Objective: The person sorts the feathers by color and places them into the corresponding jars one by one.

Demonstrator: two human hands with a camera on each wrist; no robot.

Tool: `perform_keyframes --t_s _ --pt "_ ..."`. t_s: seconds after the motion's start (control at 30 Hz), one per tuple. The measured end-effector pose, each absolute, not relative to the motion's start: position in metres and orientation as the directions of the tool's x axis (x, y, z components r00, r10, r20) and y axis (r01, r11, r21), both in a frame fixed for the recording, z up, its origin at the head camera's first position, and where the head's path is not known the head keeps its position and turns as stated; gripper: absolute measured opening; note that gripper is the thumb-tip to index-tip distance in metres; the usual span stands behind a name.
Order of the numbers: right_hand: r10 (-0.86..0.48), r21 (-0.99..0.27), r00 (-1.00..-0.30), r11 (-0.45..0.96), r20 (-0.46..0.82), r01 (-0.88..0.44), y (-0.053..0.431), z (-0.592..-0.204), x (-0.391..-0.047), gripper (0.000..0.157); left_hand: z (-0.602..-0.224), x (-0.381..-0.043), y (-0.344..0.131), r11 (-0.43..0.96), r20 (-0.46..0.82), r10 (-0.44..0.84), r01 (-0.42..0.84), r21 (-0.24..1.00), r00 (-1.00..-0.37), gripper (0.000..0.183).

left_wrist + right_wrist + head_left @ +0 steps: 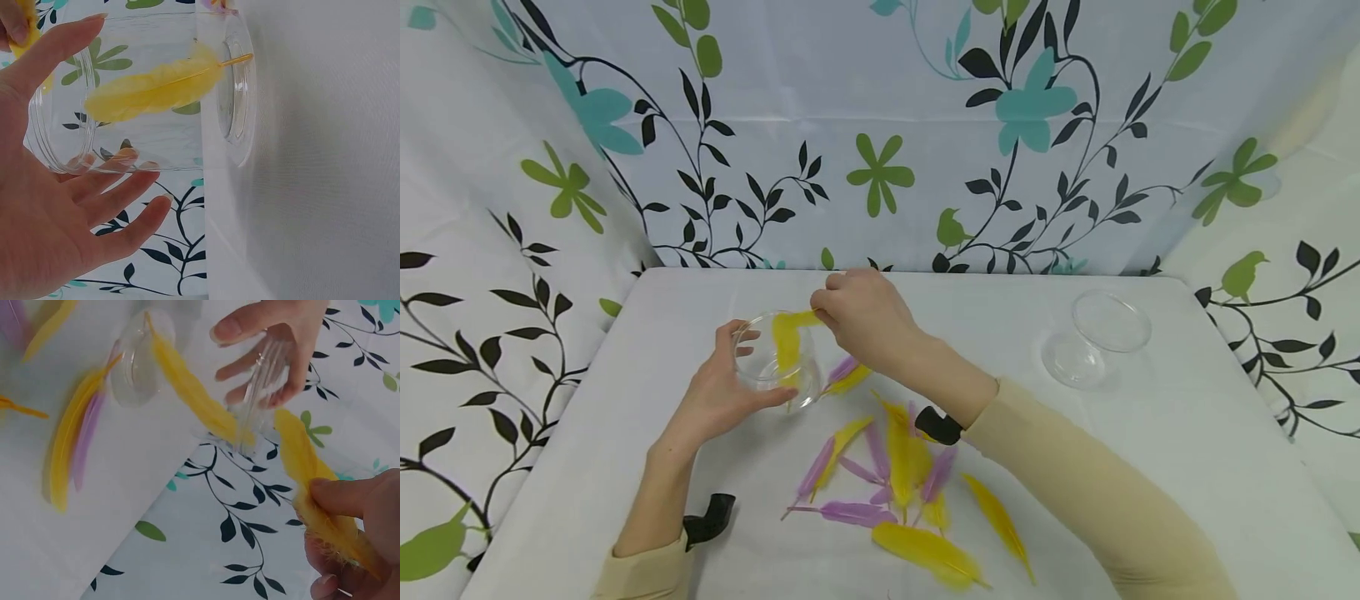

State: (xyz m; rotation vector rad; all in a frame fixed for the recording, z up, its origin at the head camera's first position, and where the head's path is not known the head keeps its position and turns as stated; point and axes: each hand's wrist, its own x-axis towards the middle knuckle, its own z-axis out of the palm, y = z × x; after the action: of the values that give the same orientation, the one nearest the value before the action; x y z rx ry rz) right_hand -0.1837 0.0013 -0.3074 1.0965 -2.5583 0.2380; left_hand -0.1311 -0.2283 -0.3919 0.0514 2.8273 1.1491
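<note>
Around the side of a clear glass jar (150, 144), my left hand (711, 400) holds with the thumb on one side and the fingers on the other. Inside that jar a yellow feather (153, 90) stands with its quill down at the base. My right hand (868, 323) is beside the jar's mouth and pinches a yellow feather (306, 456) between thumb and fingers. The pinched feather's free end reaches the jar's rim in the head view. Near the jar's base, a purple feather (842, 369) and a yellow feather (850, 380) lie together.
Several loose yellow feathers (928, 550) and purple feathers (853, 512) lie scattered in the middle of the white table (1150, 500). A second clear glass jar (1078, 362) stands at the right. Behind the table hangs a leaf-patterned curtain (925, 67).
</note>
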Motion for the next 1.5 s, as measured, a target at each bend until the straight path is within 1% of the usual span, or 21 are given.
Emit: perform_keyframes --t_s 0.1,0.2,0.27,0.43,0.6,0.73,0.83,0.93,1.03,1.17,1.27,1.4,1.5 --pt "-0.724 0.058 -0.642 0.673 0.251 -0.737 -0.016 -0.311 -0.183 0.012 -0.392 -0.131 -0.229 0.717 -0.058 0.067 0.007 0.697 -0.996 0.115" --pt "-0.762 0.073 -0.632 0.645 0.143 -0.761 -0.032 -0.315 -0.182 0.014 -0.392 -0.132 -0.23 0.71 -0.045 0.071 0.019 0.704 -0.996 0.114" --pt "-0.775 0.069 -0.625 0.631 0.09 -0.773 -0.041 -0.318 -0.182 0.013 -0.393 -0.132 -0.23 0.705 -0.037 0.074 0.026 0.709 -0.997 0.113" --pt "-0.771 0.055 -0.636 0.635 -0.008 -0.771 -0.061 -0.324 -0.185 0.01 -0.393 -0.132 -0.23 0.699 -0.033 0.074 0.028 0.715 -0.997 0.112" --pt "-0.755 -0.03 -0.652 0.655 -0.071 -0.755 -0.064 -0.331 -0.19 0.012 -0.394 -0.132 -0.228 0.697 -0.037 0.077 0.027 0.716 -0.996 0.111" --pt "-0.754 -0.127 -0.654 0.656 -0.065 -0.744 -0.057 -0.33 -0.192 0.018 -0.394 -0.133 -0.226 0.697 -0.043 0.079 0.024 0.717 -0.996 0.113" --pt "-0.766 -0.183 -0.641 0.637 -0.043 -0.749 -0.048 -0.327 -0.192 0.021 -0.393 -0.133 -0.226 0.705 -0.046 0.075 0.021 0.709 -0.996 0.114" --pt "-0.775 -0.221 -0.632 0.617 -0.004 -0.756 -0.037 -0.322 -0.19 0.022 -0.393 -0.132 -0.227 0.712 -0.047 0.072 0.018 0.701 -0.996 0.115" --pt "-0.777 -0.245 -0.626 0.595 0.068 -0.765 -0.023 -0.319 -0.188 0.02 -0.393 -0.132 -0.227 0.719 -0.054 0.07 0.013 0.695 -0.996 0.115" --pt "-0.743 -0.287 -0.644 0.586 0.184 -0.758 0.002 -0.32 -0.183 0.022 -0.393 -0.132 -0.226 0.726 -0.071 0.065 -0.001 0.688 -0.995 0.115" --pt "-0.701 -0.327 -0.672 0.594 0.238 -0.735 0.022 -0.327 -0.178 0.024 -0.392 -0.132 -0.226 0.729 -0.078 0.063 -0.007 0.685 -0.995 0.115" --pt "-0.671 -0.366 -0.701 0.606 0.244 -0.707 0.047 -0.341 -0.173 0.022 -0.391 -0.132 -0.225 0.729 -0.081 0.063 -0.009 0.684 -0.995 0.115" --pt "-0.66 -0.385 -0.723 0.625 0.203 -0.679 0.064 -0.353 -0.169 0.022 -0.39 -0.132 -0.225 0.73 -0.09 0.063 -0.015 0.683 -0.994 0.117"
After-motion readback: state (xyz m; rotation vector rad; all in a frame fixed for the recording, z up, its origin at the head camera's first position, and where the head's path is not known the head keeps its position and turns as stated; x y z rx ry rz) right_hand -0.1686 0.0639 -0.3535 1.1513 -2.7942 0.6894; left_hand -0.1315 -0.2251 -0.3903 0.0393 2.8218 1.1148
